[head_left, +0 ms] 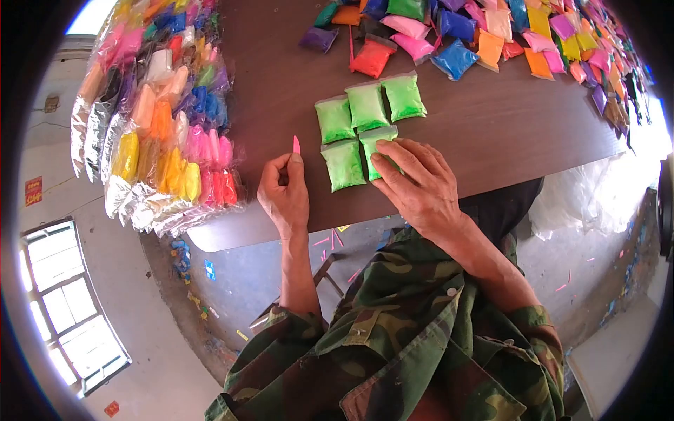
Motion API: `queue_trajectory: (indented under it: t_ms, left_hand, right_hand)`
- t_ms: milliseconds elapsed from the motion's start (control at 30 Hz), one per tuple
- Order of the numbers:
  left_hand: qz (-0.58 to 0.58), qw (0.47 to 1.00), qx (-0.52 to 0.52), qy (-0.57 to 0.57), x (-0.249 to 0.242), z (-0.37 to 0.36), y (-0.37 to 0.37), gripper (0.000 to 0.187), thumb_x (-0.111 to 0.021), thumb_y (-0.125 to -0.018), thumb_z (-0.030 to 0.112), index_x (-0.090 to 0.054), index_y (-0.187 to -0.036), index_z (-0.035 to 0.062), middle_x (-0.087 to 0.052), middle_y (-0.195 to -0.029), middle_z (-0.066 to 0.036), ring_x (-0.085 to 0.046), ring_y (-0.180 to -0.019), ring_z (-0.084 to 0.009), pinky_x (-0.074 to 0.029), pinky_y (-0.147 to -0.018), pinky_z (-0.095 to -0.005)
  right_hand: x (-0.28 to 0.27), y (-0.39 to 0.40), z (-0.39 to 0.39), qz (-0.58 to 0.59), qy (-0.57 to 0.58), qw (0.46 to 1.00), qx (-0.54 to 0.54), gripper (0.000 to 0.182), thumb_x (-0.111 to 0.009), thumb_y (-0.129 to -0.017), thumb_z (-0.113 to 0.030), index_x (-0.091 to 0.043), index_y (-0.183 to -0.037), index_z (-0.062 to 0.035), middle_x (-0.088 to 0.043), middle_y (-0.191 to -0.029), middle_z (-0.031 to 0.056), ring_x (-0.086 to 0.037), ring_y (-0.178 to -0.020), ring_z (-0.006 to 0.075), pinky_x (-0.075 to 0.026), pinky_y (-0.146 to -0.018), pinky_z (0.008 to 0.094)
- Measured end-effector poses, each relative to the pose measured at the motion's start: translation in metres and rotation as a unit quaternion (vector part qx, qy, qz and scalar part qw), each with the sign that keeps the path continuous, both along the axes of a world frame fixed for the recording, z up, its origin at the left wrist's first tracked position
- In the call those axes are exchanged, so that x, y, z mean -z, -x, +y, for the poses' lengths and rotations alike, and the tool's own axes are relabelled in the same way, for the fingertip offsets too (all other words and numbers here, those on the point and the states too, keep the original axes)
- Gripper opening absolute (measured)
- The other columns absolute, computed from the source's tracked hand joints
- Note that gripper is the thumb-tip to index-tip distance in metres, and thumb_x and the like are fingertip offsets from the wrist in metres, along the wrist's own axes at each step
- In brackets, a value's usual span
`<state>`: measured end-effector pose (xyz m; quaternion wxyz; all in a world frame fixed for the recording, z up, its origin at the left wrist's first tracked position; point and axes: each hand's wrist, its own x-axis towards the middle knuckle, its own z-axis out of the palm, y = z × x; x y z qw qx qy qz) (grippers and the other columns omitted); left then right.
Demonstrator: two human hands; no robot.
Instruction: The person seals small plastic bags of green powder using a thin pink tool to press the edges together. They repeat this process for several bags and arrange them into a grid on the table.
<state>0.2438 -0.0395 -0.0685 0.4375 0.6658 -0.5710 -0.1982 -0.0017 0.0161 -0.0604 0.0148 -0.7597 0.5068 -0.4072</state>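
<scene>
My left hand [285,193] is closed at the table's front edge, and a small pink pointed strip [296,145] sticks up between its thumb and fingers. Several bright green packets, clear bags with soft green filling, lie flat in two rows in front of me. My right hand [419,181] has its bent fingers and thumb on the front-row right green packet [372,139] and covers much of it. Beside that one lies the front-left green packet [343,165]. Behind them are the back-left [335,119], back-middle [366,106] and back-right [404,96] green packets.
On the left, clear bags [165,133] of many-coloured packets are stacked up to the table edge. Loose coloured packets [491,35] spread across the back right of the brown table [491,126]. Clear plastic [586,196] hangs below the right edge. Pink strips [335,240] litter the floor.
</scene>
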Motion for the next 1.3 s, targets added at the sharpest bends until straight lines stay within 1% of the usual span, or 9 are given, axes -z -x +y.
queue_trajectory:
  t_ms: [233,433,633,733,1000,1033,1133,1233,1300]
  left_hand:
    - [-0.018,1.000,0.001,0.001,-0.002,0.000,0.001,0.019,-0.078,-0.102,0.020,-0.078,-0.102,0.0009,-0.072,-0.083,-0.002,-0.061,-0.073,-0.0090,-0.052,-0.068,-0.0300]
    - [-0.019,1.000,0.003,-0.006,-0.001,0.000,-0.001,0.019,-0.078,-0.102,0.020,-0.078,-0.101,0.0012,-0.072,-0.082,-0.002,-0.061,-0.072,-0.0091,-0.052,-0.068,-0.0299]
    - [-0.034,0.999,-0.004,-0.011,-0.004,0.000,0.001,0.019,-0.078,-0.101,0.020,-0.078,-0.101,0.0012,-0.071,-0.081,-0.002,-0.061,-0.072,-0.0093,-0.051,-0.066,-0.0302]
    - [-0.048,0.999,-0.005,-0.008,0.001,-0.002,-0.001,0.019,-0.078,-0.101,0.020,-0.078,-0.101,0.0010,-0.072,-0.082,-0.003,-0.061,-0.072,-0.0100,-0.051,-0.067,-0.0311]
    - [-0.113,0.992,0.011,0.047,0.009,-0.004,-0.007,0.019,-0.078,-0.101,0.019,-0.078,-0.103,-0.0002,-0.075,-0.088,-0.010,-0.066,-0.077,-0.0174,-0.054,-0.072,-0.0351]
    - [-0.119,0.993,-0.003,0.016,0.000,-0.003,0.000,0.019,-0.077,-0.101,0.019,-0.078,-0.102,-0.0001,-0.075,-0.089,-0.010,-0.068,-0.079,-0.0188,-0.054,-0.073,-0.0365]
    - [-0.123,0.992,-0.005,0.031,0.006,-0.003,-0.005,0.021,-0.076,-0.101,0.020,-0.078,-0.101,-0.0007,-0.074,-0.086,-0.010,-0.065,-0.077,-0.0182,-0.054,-0.072,-0.0359]
    - [-0.132,0.990,-0.006,0.041,0.007,-0.003,-0.006,0.021,-0.075,-0.101,0.019,-0.077,-0.101,-0.0014,-0.073,-0.085,-0.010,-0.063,-0.076,-0.0181,-0.053,-0.072,-0.0358]
    - [-0.130,0.991,-0.006,0.043,0.008,-0.004,-0.005,0.021,-0.074,-0.101,0.019,-0.076,-0.101,-0.0018,-0.072,-0.084,-0.010,-0.063,-0.076,-0.0183,-0.053,-0.073,-0.0361]
  right_hand:
    - [-0.003,-0.001,0.003,0.021,-0.008,1.000,-0.003,0.044,-0.086,-0.081,-0.013,-0.073,-0.122,-0.0055,-0.064,-0.139,0.0053,-0.065,-0.126,0.0280,-0.055,-0.100,0.0466]
    - [-0.006,0.001,0.004,-0.001,-0.021,1.000,-0.007,0.045,-0.086,-0.083,-0.013,-0.073,-0.125,-0.0062,-0.065,-0.140,0.0072,-0.066,-0.125,0.0294,-0.055,-0.100,0.0471]
    - [-0.006,0.009,0.009,-0.047,-0.010,0.999,0.005,0.041,-0.084,-0.085,-0.009,-0.075,-0.125,-0.0081,-0.065,-0.143,0.0095,-0.066,-0.126,0.0316,-0.055,-0.100,0.0482]
    - [-0.003,0.017,0.018,-0.067,-0.010,0.997,0.025,0.038,-0.082,-0.086,-0.007,-0.075,-0.123,-0.0072,-0.066,-0.142,0.0113,-0.066,-0.125,0.0334,-0.056,-0.099,0.0485]
    - [0.000,0.056,0.044,-0.108,-0.003,0.991,0.085,0.035,-0.080,-0.085,-0.001,-0.075,-0.120,-0.0024,-0.072,-0.128,0.0147,-0.071,-0.116,0.0368,-0.058,-0.098,0.0475]
    - [-0.001,0.060,0.044,-0.112,0.001,0.989,0.092,0.035,-0.080,-0.085,0.000,-0.075,-0.119,-0.0017,-0.073,-0.126,0.0149,-0.071,-0.115,0.0373,-0.059,-0.098,0.0475]
    - [0.003,0.064,0.043,-0.174,-0.008,0.981,0.091,0.032,-0.079,-0.086,0.001,-0.074,-0.118,-0.0008,-0.073,-0.124,0.0150,-0.072,-0.111,0.0376,-0.060,-0.096,0.0469]
    - [0.004,0.067,0.043,-0.189,-0.006,0.978,0.087,0.032,-0.078,-0.087,0.002,-0.074,-0.119,-0.0006,-0.074,-0.122,0.0153,-0.073,-0.109,0.0368,-0.061,-0.095,0.0461]
    - [0.001,0.068,0.045,-0.185,-0.013,0.979,0.085,0.033,-0.078,-0.088,0.001,-0.074,-0.121,-0.0010,-0.074,-0.123,0.0145,-0.073,-0.111,0.0355,-0.061,-0.095,0.0447]
